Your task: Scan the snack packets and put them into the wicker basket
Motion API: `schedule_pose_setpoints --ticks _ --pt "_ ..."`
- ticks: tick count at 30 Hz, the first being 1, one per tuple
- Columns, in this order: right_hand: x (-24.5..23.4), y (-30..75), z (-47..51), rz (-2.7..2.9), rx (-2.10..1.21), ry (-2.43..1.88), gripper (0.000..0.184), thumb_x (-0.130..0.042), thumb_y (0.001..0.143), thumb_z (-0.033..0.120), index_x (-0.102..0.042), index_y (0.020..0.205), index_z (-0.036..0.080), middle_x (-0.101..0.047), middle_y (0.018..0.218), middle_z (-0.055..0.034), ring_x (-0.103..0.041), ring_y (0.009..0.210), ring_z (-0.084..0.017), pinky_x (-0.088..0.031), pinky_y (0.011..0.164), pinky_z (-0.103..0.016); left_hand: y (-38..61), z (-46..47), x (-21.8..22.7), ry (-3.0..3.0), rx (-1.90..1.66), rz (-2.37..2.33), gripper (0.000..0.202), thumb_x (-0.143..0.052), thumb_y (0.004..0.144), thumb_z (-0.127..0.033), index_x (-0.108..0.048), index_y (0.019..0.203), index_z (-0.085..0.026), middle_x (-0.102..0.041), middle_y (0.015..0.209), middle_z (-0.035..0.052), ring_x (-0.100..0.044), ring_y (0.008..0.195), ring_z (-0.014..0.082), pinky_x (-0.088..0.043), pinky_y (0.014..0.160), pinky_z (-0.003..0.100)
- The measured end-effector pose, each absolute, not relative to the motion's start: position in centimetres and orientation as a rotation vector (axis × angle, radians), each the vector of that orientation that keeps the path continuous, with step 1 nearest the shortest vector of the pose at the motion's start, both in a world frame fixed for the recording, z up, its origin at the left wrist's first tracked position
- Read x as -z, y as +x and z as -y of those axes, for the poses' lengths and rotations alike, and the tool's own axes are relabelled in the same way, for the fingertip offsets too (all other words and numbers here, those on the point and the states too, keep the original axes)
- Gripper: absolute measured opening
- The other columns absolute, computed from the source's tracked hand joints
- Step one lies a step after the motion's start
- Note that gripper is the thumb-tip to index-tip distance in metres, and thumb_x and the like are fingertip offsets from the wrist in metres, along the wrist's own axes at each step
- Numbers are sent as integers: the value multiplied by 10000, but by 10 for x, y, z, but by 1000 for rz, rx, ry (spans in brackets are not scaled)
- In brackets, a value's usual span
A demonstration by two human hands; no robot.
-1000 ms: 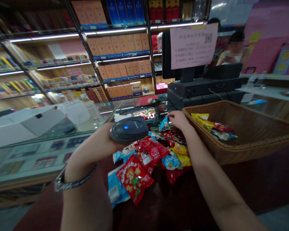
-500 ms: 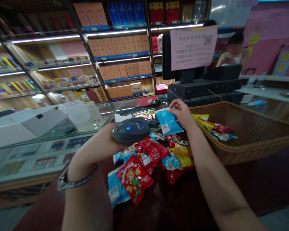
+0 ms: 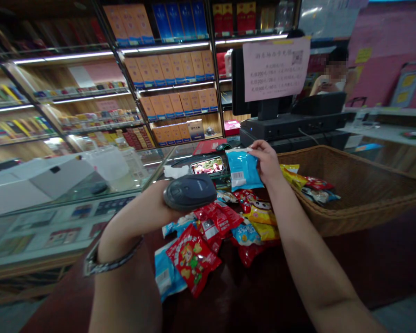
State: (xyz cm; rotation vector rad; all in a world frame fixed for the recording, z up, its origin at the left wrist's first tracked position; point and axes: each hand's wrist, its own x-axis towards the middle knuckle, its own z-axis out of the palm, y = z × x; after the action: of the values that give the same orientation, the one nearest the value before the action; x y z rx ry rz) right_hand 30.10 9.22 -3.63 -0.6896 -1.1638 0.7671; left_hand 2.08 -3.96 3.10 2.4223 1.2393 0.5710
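head view: your left hand clasps a scanner; right fingers pinch a blue packet, likely baring its barcode.

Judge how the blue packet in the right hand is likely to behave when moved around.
The blue packet is probably floppy, since its wrapper looks thin and creased. It seems light: the right hand holds it by the fingers near an upper corner. Its shiny surface may be slightly slippery, and its flattish shape makes rolling unlikely.

The held packet is blue, its barcode striped, the scanner dark grey.
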Motion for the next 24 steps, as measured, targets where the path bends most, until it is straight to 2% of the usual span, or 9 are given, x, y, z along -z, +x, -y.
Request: schedule_pose_setpoints --ticks 4,7,11,15,18,20,22,24 --pt "30 313 -92 1088 -499 -835 170 -583 703 282 -481 824 220 -530 754 16 -535 696 -136 -457 663 -269 22 41 -32 2401 -628 -1214 407 -737 767 -316 -701 1158 -208 -756 1080 38 -674 913 196 -552 867 323" --pt "20 330 -83 982 -130 -1018 168 -527 779 273 -517 930 200 -568 870 -37 -588 810 -171 -494 748 -328 20 40 -32 2356 -652 -1256 409 -756 752 -319 -711 1141 -205 -769 1023 36 -679 875 194 -558 826 314" --pt "10 349 -66 863 174 -1155 445 -544 810 285 -463 1226 151 -522 1192 -161 -573 1101 -259 -468 957 -454 17 39 -32 2371 -694 -1245 393 -760 743 -302 -718 1121 -204 -767 1056 43 -679 898 193 -543 866 323" --pt "14 352 -67 772 194 -1326 771 -635 781 356 -304 1417 72 -326 1418 -269 -351 1371 -375 -299 1130 -548 18 40 -32 2390 -687 -1237 410 -761 745 -310 -717 1138 -200 -774 1022 48 -680 852 185 -549 846 321" --pt "19 351 -76 747 158 -1434 864 -653 771 409 -269 1461 58 -234 1494 -291 -216 1442 -426 -234 1149 -600 20 40 -32 2391 -681 -1226 437 -763 744 -312 -709 1163 -201 -775 1017 43 -682 858 185 -551 854 322" --pt "19 349 -77 806 147 -1428 859 -662 759 440 -321 1455 69 -277 1496 -279 -255 1431 -421 -273 1130 -601 21 41 -33 2389 -689 -1217 423 -764 745 -307 -711 1152 -204 -770 1048 37 -682 900 188 -547 880 322" --pt "16 344 -73 973 73 -1366 786 -661 758 444 -412 1417 95 -417 1430 -243 -405 1353 -378 -368 1079 -562 20 41 -33 2389 -685 -1216 382 -760 750 -301 -721 1119 -207 -767 1062 29 -680 923 186 -544 900 321" --pt "14 334 -65 1239 -131 -1281 649 -664 762 420 -539 1317 108 -596 1257 -185 -580 1167 -306 -467 990 -481 18 41 -32 2384 -674 -1230 356 -754 758 -300 -724 1102 -214 -766 1066 20 -679 923 182 -544 904 318"
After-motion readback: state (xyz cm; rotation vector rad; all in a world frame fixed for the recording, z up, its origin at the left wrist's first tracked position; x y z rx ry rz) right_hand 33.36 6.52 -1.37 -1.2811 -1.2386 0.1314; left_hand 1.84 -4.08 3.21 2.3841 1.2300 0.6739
